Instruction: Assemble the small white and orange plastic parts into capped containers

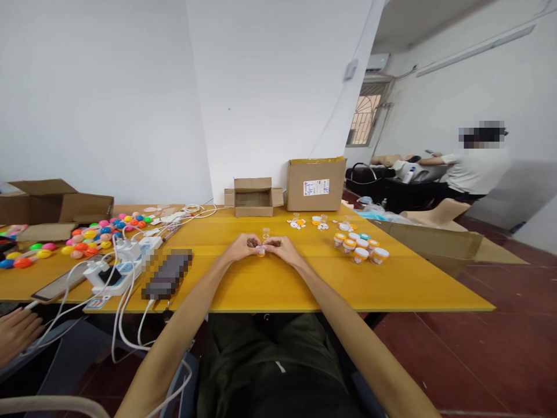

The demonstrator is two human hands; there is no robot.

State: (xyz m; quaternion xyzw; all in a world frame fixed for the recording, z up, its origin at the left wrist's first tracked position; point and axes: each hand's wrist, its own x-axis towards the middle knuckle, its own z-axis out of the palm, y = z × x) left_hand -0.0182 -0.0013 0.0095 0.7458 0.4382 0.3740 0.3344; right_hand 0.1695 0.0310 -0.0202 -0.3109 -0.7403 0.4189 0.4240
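My left hand [243,248] and my right hand [278,248] meet over the middle of the table. Their fingertips pinch a small white-and-orange lid [261,251] from both sides; the fingers hide much of it. Just behind them stands a small clear plastic jar [266,233] without a lid. Off to the right is a group of several clear jars with lids [361,255], mostly orange and white, one teal. Farther back lie loose white and orange lid parts [297,223] in small piles.
At the back stand an open cardboard box [253,200] and a taller carton [315,186]. Power strips [126,270] with white cables, a phone [167,276] and colourful balls [89,241] occupy the left. Another person's hand [20,334] shows at far left; a person [476,165] sits at far right.
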